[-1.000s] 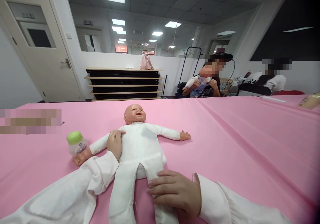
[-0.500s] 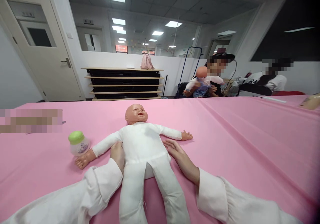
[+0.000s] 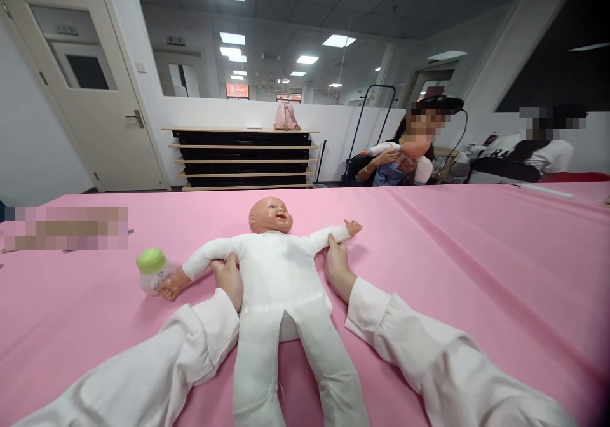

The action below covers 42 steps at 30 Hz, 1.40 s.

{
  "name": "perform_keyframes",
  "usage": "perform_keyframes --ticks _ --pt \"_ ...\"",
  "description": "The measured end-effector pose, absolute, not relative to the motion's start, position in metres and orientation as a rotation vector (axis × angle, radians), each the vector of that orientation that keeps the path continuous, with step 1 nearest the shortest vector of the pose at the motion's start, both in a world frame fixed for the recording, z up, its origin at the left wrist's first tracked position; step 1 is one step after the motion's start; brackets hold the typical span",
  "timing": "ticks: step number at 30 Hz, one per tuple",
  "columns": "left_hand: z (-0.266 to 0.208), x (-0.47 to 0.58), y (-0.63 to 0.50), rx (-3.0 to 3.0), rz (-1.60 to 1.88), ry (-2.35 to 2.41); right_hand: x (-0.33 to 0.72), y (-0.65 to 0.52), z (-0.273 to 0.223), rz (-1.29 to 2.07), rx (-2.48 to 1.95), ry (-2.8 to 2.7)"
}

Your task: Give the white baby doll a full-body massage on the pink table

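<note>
A baby doll (image 3: 281,274) with a white cloth body and hard plastic head and hands lies on its back, head away from me. My left hand (image 3: 229,279) is closed around its arm on the left, close to the armpit, the thumb against the upper arm. My right hand (image 3: 338,263) grips the other arm from below, thumb up on the sleeve and fingers hidden behind it. Both doll arms are spread out sideways. Beside the doll's hand on the left stands a clear jar with a green lid (image 3: 151,260), partly covered by that hand.
A pink cloth (image 3: 452,274) covers the table, with creases on the right. A blurred-out item (image 3: 67,229) lies at the left edge. Beyond the table, a seated person (image 3: 405,154) holds another doll; a second person (image 3: 548,150) sits farther right. Stacked boards (image 3: 243,157) stand by the wall.
My right hand has gone from lying spread beside the doll's torso to gripping its arm. The doll's arms have lifted a little. The view has shifted slightly left.
</note>
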<state>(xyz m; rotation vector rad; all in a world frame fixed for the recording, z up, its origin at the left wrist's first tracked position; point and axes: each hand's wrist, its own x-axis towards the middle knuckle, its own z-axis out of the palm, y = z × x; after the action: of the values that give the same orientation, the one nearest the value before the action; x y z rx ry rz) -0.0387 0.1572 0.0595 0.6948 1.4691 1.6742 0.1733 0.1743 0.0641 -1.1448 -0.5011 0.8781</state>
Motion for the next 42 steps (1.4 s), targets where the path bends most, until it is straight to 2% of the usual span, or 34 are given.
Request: perform_keyframes --ticks 8,14,16,21,25,32,42 --pt "0.068 -0.039 0.170 0.779 1.598 1.499 0.169 0.192 0.070 0.359 -1.280 -0.932" --pt "0.055 -0.042 0.180 0.621 1.714 1.131 0.179 0.194 0.055 0.388 -1.416 -0.852" --pt "0.056 -0.040 0.175 0.626 1.720 1.164 0.181 0.188 0.052 0.419 -1.446 -0.809" --pt "0.066 -0.036 0.159 0.995 1.628 1.494 0.172 0.173 0.060 0.371 -1.357 -0.896" --pt "0.073 -0.039 0.161 1.484 1.548 1.520 0.167 0.182 0.074 0.352 -1.315 -1.032" --pt "0.075 -0.052 0.186 1.950 1.085 1.808 0.183 0.226 0.064 0.522 -1.328 -1.138" --pt "0.076 -0.057 0.195 2.041 0.524 2.060 0.190 0.222 0.051 0.577 -1.386 -1.221"
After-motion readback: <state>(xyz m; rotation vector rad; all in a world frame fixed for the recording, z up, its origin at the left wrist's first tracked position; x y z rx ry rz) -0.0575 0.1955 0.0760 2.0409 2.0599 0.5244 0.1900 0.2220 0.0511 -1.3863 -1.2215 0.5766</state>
